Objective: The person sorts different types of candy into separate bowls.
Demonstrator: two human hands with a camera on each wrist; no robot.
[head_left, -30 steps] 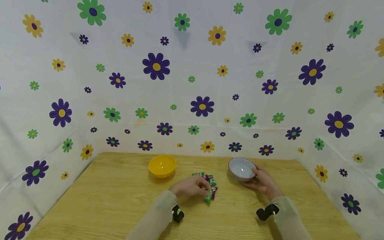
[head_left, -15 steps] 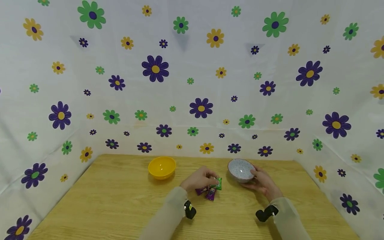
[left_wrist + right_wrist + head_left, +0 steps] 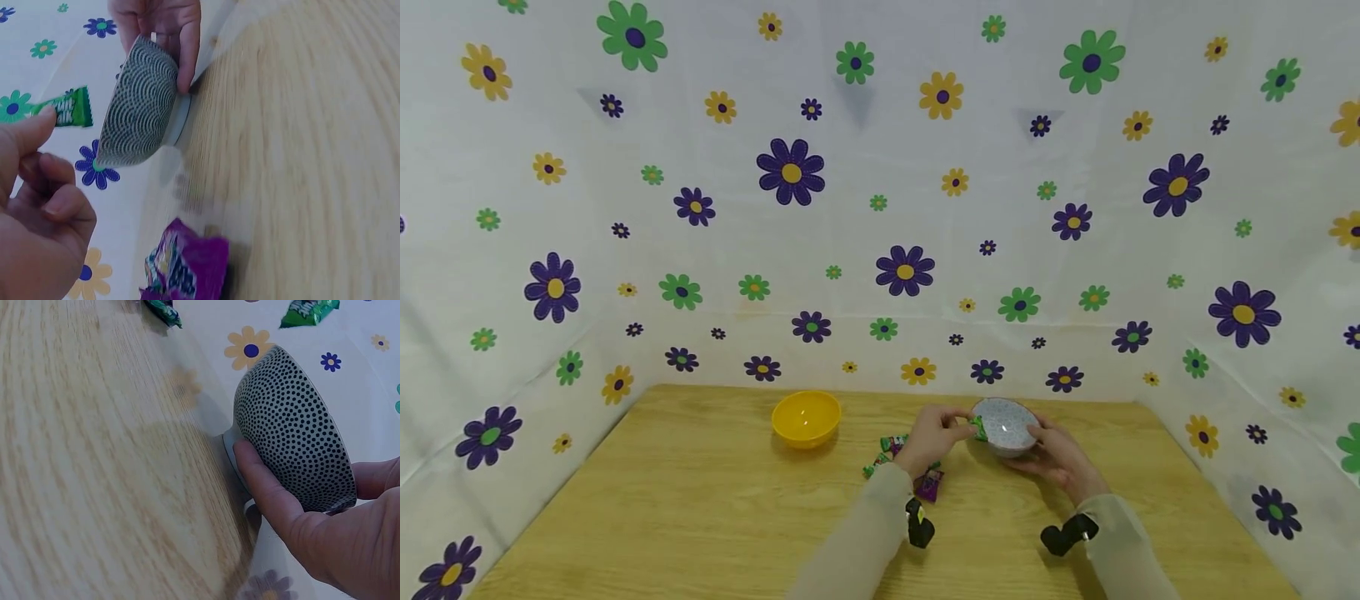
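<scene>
My left hand (image 3: 931, 440) pinches a green-wrapped candy (image 3: 978, 428) between thumb and fingers at the left rim of a patterned ceramic bowl (image 3: 1009, 427). In the left wrist view the candy (image 3: 74, 109) sits level with the bowl's rim, its printed wrapper showing. My right hand (image 3: 1067, 460) grips that bowl from the right, thumb at the rim and fingers under the side near the foot. Dots cover the bowl's outside (image 3: 290, 428) in the right wrist view. Below my left wrist lie several wrapped candies, among them a purple one (image 3: 929, 485) and a green one (image 3: 877, 463), partly hidden by the hand.
A yellow bowl (image 3: 806, 419) stands at the back left of the wooden table (image 3: 700, 500). Behind and beside the table hangs a white cloth (image 3: 850, 225) printed with flowers. A black wrist camera (image 3: 919, 523) is strapped to the left sleeve, another (image 3: 1067, 533) to the right.
My left hand has moved right from the candy pile to the patterned bowl, picking up a green candy on the way. The right hand has stayed on the bowl.
</scene>
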